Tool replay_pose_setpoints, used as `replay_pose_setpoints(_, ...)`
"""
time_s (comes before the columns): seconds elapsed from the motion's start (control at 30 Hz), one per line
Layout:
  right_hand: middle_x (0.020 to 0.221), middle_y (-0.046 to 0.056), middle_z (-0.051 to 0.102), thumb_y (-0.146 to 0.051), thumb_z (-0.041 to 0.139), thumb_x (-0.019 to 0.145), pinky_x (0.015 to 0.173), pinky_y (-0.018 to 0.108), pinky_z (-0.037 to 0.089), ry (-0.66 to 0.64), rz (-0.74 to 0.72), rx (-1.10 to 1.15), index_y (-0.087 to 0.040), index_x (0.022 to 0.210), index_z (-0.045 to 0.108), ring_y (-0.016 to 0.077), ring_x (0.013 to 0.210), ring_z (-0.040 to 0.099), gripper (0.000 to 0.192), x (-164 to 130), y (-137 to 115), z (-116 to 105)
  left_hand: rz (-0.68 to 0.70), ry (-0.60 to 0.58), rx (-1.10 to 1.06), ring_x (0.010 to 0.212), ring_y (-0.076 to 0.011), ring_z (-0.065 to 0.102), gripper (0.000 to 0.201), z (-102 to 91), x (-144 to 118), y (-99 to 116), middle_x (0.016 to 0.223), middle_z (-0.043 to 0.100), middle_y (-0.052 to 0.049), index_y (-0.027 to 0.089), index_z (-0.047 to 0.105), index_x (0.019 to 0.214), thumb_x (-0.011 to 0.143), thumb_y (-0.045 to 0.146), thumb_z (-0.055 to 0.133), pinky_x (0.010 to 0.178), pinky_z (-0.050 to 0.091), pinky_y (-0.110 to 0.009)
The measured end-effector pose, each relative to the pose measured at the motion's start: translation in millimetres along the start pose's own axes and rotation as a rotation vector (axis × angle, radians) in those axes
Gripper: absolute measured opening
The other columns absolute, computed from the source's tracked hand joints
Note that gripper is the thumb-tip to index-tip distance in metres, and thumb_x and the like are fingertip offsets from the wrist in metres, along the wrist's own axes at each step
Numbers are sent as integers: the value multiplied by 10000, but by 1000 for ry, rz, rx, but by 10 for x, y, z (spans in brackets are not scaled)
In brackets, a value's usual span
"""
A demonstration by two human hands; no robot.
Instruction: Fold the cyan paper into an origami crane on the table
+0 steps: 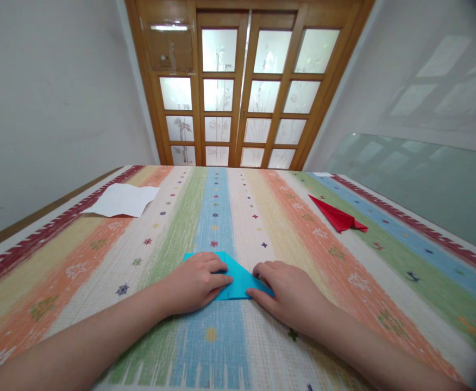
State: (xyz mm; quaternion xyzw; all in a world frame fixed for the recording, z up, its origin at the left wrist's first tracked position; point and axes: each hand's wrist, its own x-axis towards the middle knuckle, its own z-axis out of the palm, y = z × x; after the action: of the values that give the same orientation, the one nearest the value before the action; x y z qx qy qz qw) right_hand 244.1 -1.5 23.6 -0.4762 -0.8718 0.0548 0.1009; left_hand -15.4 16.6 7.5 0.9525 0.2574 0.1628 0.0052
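A folded sheet of bright blue paper point(238, 279) lies on the tablecloth in front of me, its top edge sloping down to a point at the right. Over its left part rests my left hand point(201, 279), fingers bent together and holding the paper against the table; that end is mostly covered. At the right corner, my right hand point(289, 288) has the paper between its thumb and curled fingers. The very tip is partly hidden by this hand.
A red folded paper plane point(339, 214) lies at the right on the striped tablecloth point(217, 345). A white sheet of paper point(121, 201) is at the far left. Wooden doors with glass panes point(233, 92) stand behind the table, and a glass panel point(417, 190) leans along the right wall.
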Motion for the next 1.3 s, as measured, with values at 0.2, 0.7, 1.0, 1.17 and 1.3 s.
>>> replay_pose_setpoints(0.2,845,57,690,-391,680,863,642,323,378,13,34,69,-213,961,622,236,769,628,212,6,-10,26,-2,1,8,1000,-242,634,251,8,-3,5,1063,700,-90,196,703,1140,971,216,519,922,500,-439)
replay_pose_setpoints(0.7,754,18,628,-237,566,935,621,289,426,351,-29,397,-214,833,571,167,683,581,105,-24,-59,-14,-33,121,180,699,-200,546,252,-68,31,110,738,622,-58,162,684,904,984,250,461,640,444,-334)
replay_pose_setpoints(1.0,912,51,721,-132,648,869,794,375,520,597,-567,235,-231,974,612,212,852,643,148,-99,-168,-11,-253,188,-588,855,-213,597,378,-171,45,266,945,657,-83,160,636,1021,956,506,500,754,496,-334)
replay_pose_setpoints(1.17,1050,28,745,-155,600,913,1012,430,434,482,-672,70,-254,1002,655,219,998,640,144,-81,-208,19,-466,215,-1178,682,-150,576,433,-50,114,321,735,624,-18,154,611,854,946,565,512,653,461,-269)
replay_pose_setpoints(1.3,1163,31,710,-375,616,933,1146,471,284,404,-753,20,-242,1075,667,238,1117,599,201,-66,-197,9,-665,287,-1410,617,-119,507,438,47,143,299,659,575,5,143,597,748,873,562,625,615,411,-245)
